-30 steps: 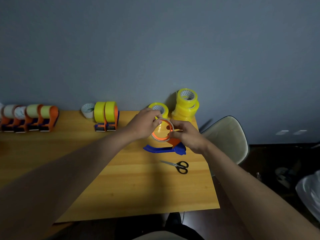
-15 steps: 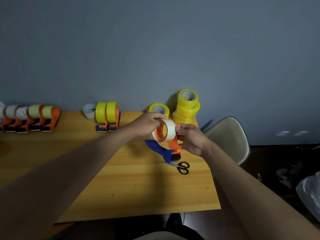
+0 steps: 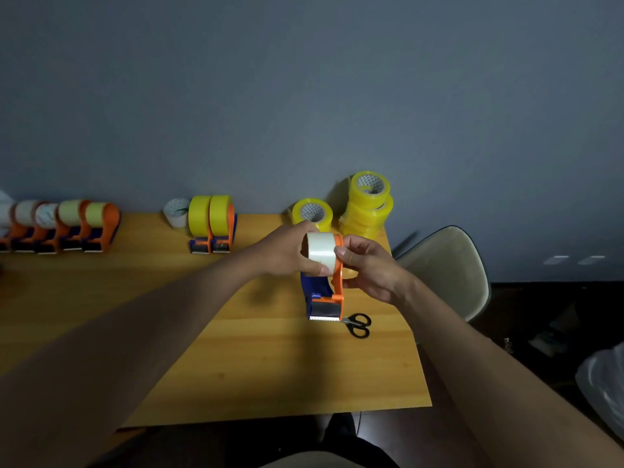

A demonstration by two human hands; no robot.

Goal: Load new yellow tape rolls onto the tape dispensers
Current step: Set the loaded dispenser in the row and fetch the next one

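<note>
The left hand (image 3: pixel 287 253) is curled round a pale, nearly spent roll (image 3: pixel 320 253), with the thumb laid across its face and the fingers hidden behind it. The right hand (image 3: pixel 366 265) is closed on the orange frame of the tape dispenser (image 3: pixel 326 298), the thumb pressed against the edge beside the roll. The dispenser is held upright above the surface (image 3: pixel 270 359), its toothed cutter pointed down and toward the camera.

Half a second earlier the dispenser was tilted, with the open core of the roll turned toward the camera; one second earlier it lay lower, its blue handle close to the surface. It has since been raised and turned so that the broad face of the roll is shown. From this it is judged that the old roll is being worked off its hub, so that a fresh one can be fitted; whether it has come free of the hub cannot be told.

Just behind the hands, a single yellow tape roll (image 3: pixel 312 212) lies near the far edge, and a stack of yellow rolls (image 3: pixel 368 207) stands beside it. Scissors (image 3: pixel 358 324) lie just beside the cutter. Further left, two loaded dispensers (image 3: pixel 212 224) are stood together, and a row of dispensers with pale rolls (image 3: pixel 67 228) is set at the far left, apparently not yet reloaded.
</note>
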